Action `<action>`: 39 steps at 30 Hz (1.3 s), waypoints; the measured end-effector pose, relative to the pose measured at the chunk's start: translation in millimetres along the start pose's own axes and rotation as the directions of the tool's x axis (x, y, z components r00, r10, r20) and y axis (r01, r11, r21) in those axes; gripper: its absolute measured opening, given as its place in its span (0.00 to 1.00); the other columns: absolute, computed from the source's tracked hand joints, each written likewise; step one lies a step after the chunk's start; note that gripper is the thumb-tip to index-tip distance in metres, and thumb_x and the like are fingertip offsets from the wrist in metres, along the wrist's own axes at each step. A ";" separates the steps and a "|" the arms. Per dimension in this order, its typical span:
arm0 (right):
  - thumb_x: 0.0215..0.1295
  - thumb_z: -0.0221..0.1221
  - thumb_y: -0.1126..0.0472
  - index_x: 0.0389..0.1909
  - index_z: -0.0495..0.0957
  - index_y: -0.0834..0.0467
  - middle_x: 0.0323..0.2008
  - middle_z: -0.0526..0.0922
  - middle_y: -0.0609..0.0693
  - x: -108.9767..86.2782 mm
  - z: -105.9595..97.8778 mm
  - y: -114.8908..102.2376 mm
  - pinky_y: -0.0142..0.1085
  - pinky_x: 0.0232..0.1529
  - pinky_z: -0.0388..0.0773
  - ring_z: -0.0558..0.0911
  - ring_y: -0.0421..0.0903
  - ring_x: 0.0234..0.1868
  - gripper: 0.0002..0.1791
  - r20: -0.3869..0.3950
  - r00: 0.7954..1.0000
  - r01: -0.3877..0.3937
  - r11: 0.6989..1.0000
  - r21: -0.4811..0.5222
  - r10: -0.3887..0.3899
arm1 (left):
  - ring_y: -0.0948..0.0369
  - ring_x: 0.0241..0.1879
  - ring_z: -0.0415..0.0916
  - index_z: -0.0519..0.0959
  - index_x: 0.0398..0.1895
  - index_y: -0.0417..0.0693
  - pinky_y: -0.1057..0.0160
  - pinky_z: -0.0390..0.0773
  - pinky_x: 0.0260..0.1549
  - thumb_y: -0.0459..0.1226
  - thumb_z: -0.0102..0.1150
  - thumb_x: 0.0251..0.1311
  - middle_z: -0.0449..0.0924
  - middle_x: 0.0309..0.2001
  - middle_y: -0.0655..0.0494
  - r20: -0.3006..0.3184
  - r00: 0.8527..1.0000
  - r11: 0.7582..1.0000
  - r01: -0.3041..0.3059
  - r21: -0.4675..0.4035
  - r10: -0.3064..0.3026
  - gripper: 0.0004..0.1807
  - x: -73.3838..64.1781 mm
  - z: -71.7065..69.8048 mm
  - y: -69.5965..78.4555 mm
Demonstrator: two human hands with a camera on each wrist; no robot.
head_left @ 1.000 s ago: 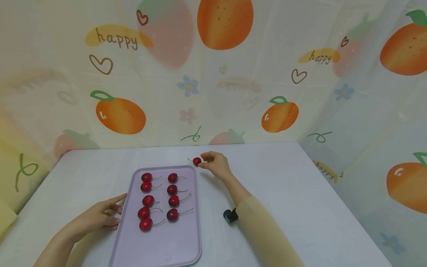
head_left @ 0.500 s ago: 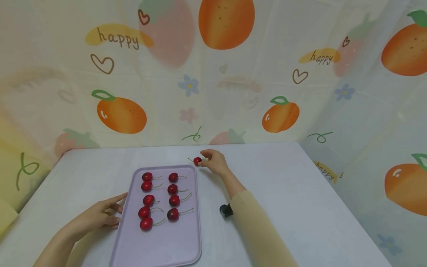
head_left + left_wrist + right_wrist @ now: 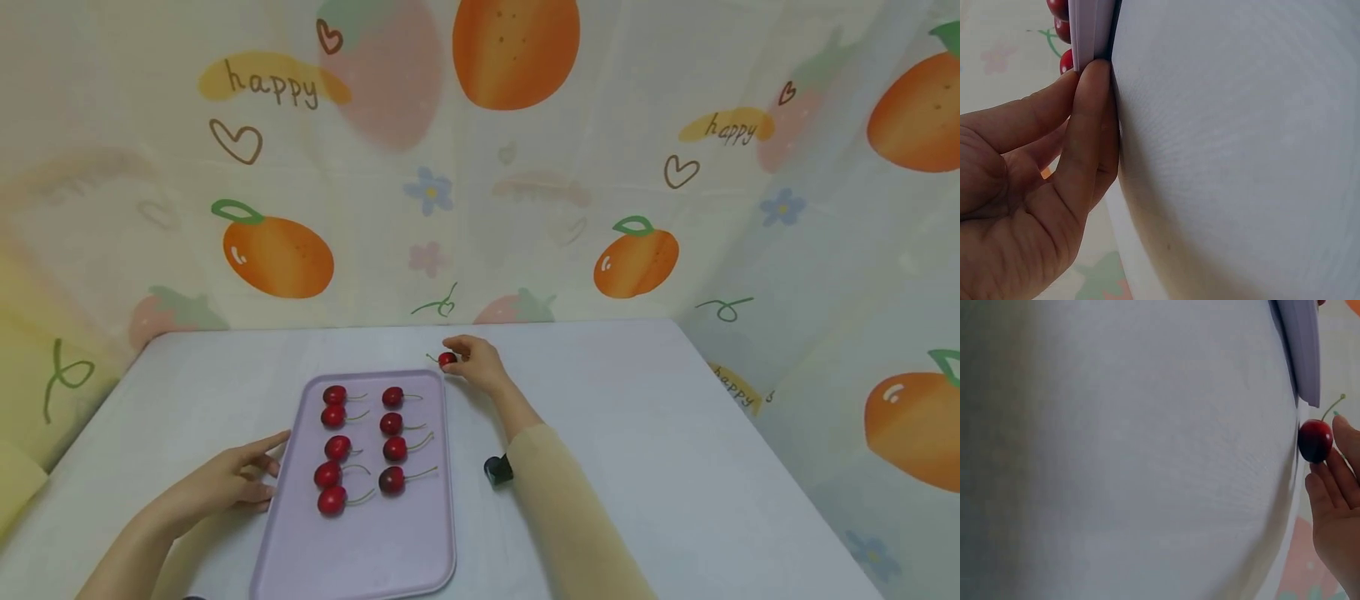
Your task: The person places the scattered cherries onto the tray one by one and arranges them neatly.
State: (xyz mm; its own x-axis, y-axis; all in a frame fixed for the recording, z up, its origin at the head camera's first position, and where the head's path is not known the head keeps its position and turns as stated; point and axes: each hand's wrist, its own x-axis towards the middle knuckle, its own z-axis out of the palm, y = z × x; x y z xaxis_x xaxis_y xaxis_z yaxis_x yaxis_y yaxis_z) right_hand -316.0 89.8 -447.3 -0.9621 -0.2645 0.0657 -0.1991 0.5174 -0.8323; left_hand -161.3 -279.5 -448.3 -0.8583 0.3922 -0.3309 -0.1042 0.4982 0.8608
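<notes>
In the head view, several dark red cherries with green stems lie in two columns on a lilac tray [image 3: 360, 558]. My left hand [image 3: 225, 483] is at the tray's left edge; in the left wrist view its fingertips [image 3: 1094, 72] touch the rim. Beyond the tray's far right corner a single cherry [image 3: 1315, 441] rests on the white table, stem toward the tray. My right hand [image 3: 477, 365] is around this cherry, thumb on one side and fingers on the other, loosely bent and not gripping it.
The white table [image 3: 637, 467] runs back to a fabric backdrop [image 3: 525, 208] printed with oranges and strawberries. A small black device [image 3: 497, 471] sits at the right wrist, by the sleeve. The front of the tray is bare of cherries.
My right hand has moved slightly left, bringing its fingers closer around the lone cherry. The left hand stays at the tray's edge, and the cherries on the tray keep their places.
</notes>
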 end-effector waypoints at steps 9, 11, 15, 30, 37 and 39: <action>0.61 0.64 0.68 0.58 0.78 0.63 0.59 0.81 0.59 0.3 1.7 -1.6 0.44 0.66 0.75 0.78 0.55 0.64 0.23 -0.013 1.000 -0.007 0.999 -0.039 0.006 | 0.66 0.37 0.75 0.45 0.75 0.28 0.70 0.83 0.36 0.27 0.56 0.57 0.69 0.46 0.40 0.004 1.000 1.000 0.002 -0.007 -0.002 0.45 0.1 0.1 1.2; 0.60 0.65 0.68 0.58 0.78 0.63 0.59 0.81 0.59 0.6 1.9 -0.9 0.45 0.66 0.75 0.79 0.56 0.63 0.23 -0.010 1.000 -0.001 0.999 -0.053 0.001 | 0.65 0.36 0.75 0.46 0.75 0.28 0.70 0.83 0.35 0.28 0.56 0.58 0.69 0.46 0.41 0.003 1.000 1.000 0.007 -0.005 -0.007 0.44 0.2 0.2 1.1; 0.60 0.65 0.69 0.57 0.79 0.63 0.58 0.82 0.59 1.0 2.7 0.4 0.45 0.65 0.76 0.80 0.57 0.60 0.22 0.001 1.000 0.013 0.997 -0.080 -0.013 | 0.65 0.36 0.75 0.45 0.75 0.29 0.70 0.83 0.35 0.28 0.57 0.58 0.69 0.46 0.41 -0.003 1.000 1.000 0.022 -0.001 -0.022 0.45 0.2 0.3 1.0; 0.57 0.68 0.64 0.49 0.83 0.61 0.45 0.88 0.56 0.4 5.7 5.6 0.42 0.60 0.77 0.85 0.51 0.50 0.17 -0.031 0.999 0.012 0.987 -0.162 -0.017 | 0.63 0.36 0.75 0.46 0.75 0.30 0.70 0.84 0.36 0.28 0.58 0.59 0.69 0.46 0.42 -0.018 0.998 0.998 0.059 0.020 -0.059 0.45 0.2 1.8 4.0; 0.56 0.69 0.65 0.49 0.83 0.62 0.44 0.88 0.58 -2.8 1.7 5.0 0.41 0.57 0.80 0.86 0.52 0.48 0.18 -0.075 0.997 -0.031 0.997 -0.064 0.026 | 0.62 0.37 0.74 0.46 0.76 0.31 0.69 0.84 0.36 0.28 0.57 0.59 0.69 0.47 0.42 -0.022 0.998 0.998 0.067 0.020 -0.067 0.44 0.7 1.6 5.1; 0.56 0.69 0.64 0.49 0.83 0.61 0.45 0.88 0.57 -3.2 -0.4 3.8 0.40 0.54 0.80 0.86 0.52 0.48 0.18 -0.092 0.995 -0.045 0.998 -0.039 0.041 | 0.62 0.37 0.75 0.46 0.76 0.31 0.69 0.84 0.36 0.28 0.57 0.59 0.69 0.47 0.42 -0.025 0.998 0.998 0.066 0.021 -0.065 0.44 0.7 1.8 5.5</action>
State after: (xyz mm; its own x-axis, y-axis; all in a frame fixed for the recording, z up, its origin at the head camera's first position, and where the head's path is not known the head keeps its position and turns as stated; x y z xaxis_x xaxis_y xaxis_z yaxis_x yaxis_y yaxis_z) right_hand -313.7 93.0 -450.5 -0.9825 -0.1671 0.0819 -0.1629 0.5597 -0.8126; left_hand -161.5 -275.2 -444.5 -0.8617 0.3397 -0.3769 -0.1500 0.5392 0.8287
